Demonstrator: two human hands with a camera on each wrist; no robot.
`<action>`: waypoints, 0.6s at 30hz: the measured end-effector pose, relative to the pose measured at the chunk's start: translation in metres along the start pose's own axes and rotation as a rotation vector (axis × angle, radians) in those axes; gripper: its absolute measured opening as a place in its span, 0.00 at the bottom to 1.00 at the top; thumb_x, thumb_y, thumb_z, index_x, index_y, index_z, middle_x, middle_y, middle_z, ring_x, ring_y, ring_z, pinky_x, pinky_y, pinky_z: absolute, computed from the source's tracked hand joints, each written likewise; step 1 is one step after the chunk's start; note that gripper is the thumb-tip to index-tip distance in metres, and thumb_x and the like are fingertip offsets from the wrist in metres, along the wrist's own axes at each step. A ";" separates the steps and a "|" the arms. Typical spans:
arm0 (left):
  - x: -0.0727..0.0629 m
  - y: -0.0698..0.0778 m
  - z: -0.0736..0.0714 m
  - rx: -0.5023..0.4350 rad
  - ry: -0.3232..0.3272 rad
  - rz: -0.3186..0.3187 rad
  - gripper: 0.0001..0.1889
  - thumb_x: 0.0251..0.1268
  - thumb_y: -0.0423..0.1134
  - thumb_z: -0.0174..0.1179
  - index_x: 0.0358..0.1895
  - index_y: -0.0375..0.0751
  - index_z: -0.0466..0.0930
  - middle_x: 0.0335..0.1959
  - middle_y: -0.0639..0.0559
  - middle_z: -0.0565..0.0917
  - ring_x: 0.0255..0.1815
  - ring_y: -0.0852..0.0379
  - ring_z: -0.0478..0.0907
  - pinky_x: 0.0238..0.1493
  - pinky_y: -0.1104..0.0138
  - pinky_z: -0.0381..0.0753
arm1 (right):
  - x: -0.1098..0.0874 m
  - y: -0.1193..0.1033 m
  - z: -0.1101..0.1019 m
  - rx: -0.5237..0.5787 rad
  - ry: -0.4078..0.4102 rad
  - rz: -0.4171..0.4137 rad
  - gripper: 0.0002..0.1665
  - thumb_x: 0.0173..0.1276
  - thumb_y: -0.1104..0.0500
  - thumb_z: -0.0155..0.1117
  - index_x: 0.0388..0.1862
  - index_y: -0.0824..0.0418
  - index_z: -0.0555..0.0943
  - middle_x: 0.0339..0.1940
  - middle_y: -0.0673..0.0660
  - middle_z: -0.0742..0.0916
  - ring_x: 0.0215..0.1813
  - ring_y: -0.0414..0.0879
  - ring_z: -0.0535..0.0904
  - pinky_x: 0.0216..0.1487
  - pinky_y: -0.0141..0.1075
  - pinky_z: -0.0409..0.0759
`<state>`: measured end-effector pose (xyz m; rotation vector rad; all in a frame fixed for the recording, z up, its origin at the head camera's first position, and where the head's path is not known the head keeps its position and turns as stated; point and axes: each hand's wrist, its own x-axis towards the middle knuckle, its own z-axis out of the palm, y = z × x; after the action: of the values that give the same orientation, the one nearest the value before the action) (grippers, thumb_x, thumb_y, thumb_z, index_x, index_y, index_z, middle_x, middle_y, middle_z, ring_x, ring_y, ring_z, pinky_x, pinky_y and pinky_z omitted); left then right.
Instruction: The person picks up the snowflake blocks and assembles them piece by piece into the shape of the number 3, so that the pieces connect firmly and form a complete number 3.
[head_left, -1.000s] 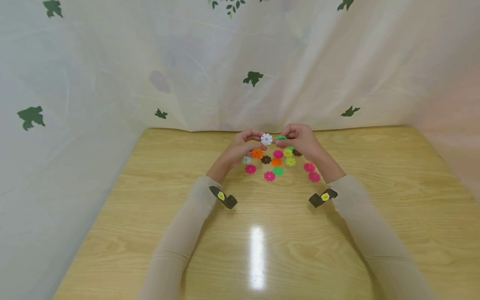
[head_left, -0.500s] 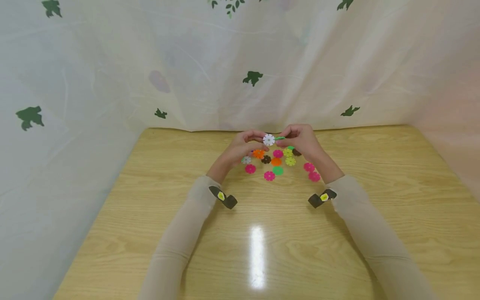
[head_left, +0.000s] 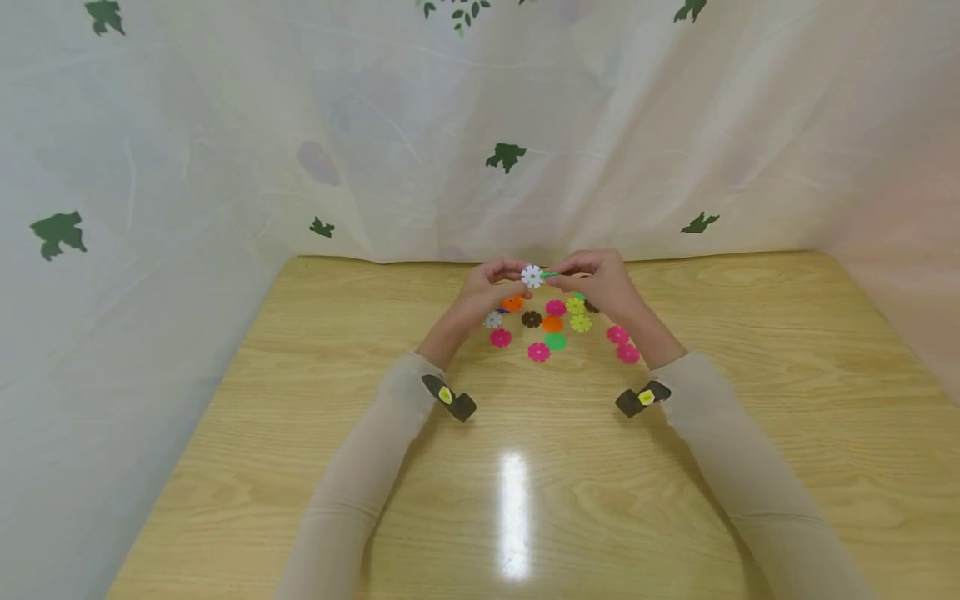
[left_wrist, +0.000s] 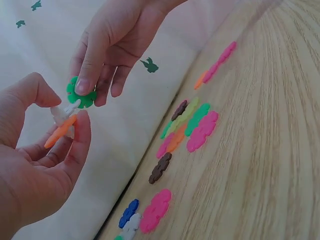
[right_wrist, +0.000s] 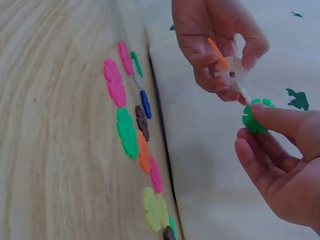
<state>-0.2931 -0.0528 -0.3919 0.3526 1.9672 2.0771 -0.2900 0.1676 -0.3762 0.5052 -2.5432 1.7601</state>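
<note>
In the head view my left hand (head_left: 482, 293) pinches a white notched disc (head_left: 532, 276), a flower-shaped interlocking piece, above the far part of the table. An orange disc (left_wrist: 61, 131) is slotted into that cluster, with another white piece (right_wrist: 244, 94) seen edge-on. My right hand (head_left: 602, 283) pinches a green notched disc (right_wrist: 257, 115) between thumb and fingers. The green disc's edge meets the edge-on white piece; whether it is fully slotted in, I cannot tell.
Loose discs lie below the hands on the wooden table (head_left: 465, 467): several pink discs (head_left: 538, 352), a brown disc (head_left: 532, 319), a green one (head_left: 556, 342), yellow discs (head_left: 581, 322), and others. A patterned curtain (head_left: 420, 167) hangs along the table's back edge.
My right hand has brought the green disc leftward against the white cluster, closing the gap between them. The white disc shifted slightly right, then back left.
</note>
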 end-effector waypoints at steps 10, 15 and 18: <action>0.002 -0.002 0.005 0.029 0.045 -0.007 0.15 0.70 0.26 0.57 0.57 0.31 0.78 0.38 0.54 0.82 0.36 0.59 0.80 0.41 0.65 0.85 | -0.002 -0.001 0.010 -0.058 0.045 -0.139 0.06 0.64 0.64 0.74 0.39 0.66 0.91 0.35 0.57 0.90 0.36 0.42 0.83 0.38 0.28 0.87; 0.002 -0.002 0.006 0.026 0.047 -0.013 0.14 0.73 0.28 0.58 0.58 0.32 0.76 0.38 0.54 0.82 0.36 0.60 0.79 0.46 0.56 0.85 | -0.003 -0.002 0.013 -0.072 0.046 -0.152 0.07 0.65 0.63 0.74 0.40 0.66 0.91 0.37 0.60 0.90 0.37 0.39 0.82 0.38 0.26 0.86; 0.003 -0.002 0.006 0.000 0.048 -0.010 0.13 0.73 0.28 0.58 0.57 0.34 0.75 0.38 0.53 0.82 0.36 0.59 0.79 0.45 0.57 0.86 | -0.004 -0.004 0.013 -0.056 0.061 -0.137 0.08 0.64 0.63 0.75 0.40 0.66 0.90 0.37 0.60 0.91 0.37 0.38 0.82 0.38 0.26 0.85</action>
<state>-0.2938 -0.0460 -0.3933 0.2957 1.9920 2.0980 -0.2830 0.1555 -0.3786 0.5980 -2.4458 1.6281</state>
